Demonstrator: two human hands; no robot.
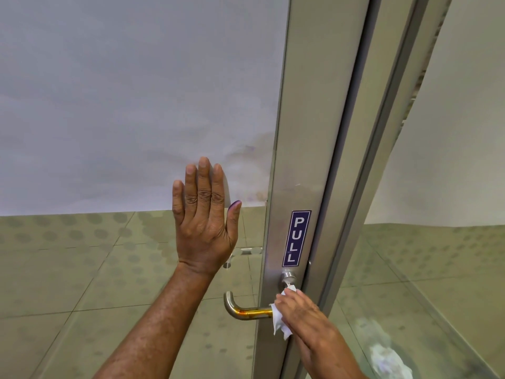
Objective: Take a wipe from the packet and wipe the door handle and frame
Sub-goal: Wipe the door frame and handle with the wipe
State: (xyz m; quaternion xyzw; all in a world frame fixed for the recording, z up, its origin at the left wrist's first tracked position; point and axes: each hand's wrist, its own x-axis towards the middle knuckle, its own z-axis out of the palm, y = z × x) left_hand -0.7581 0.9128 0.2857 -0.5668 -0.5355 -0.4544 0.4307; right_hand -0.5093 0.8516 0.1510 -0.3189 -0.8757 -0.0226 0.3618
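Observation:
A metal lever door handle (244, 309) sticks out leftward from the brushed metal door frame (306, 132). My right hand (306, 315) holds a white wipe (280, 321) pressed around the handle's inner end, close to the frame. A round lock knob (287, 279) sits just above the wipe. My left hand (203, 217) lies flat with fingers spread on the frosted glass panel (123, 105), left of the frame. The wipe packet is not in view.
A blue PULL sticker (296, 237) is on the frame above the knob. A second glass panel (437, 242) stands to the right, with a crumpled white reflection or tissue (388, 356) low down. Tiled floor shows through the lower glass.

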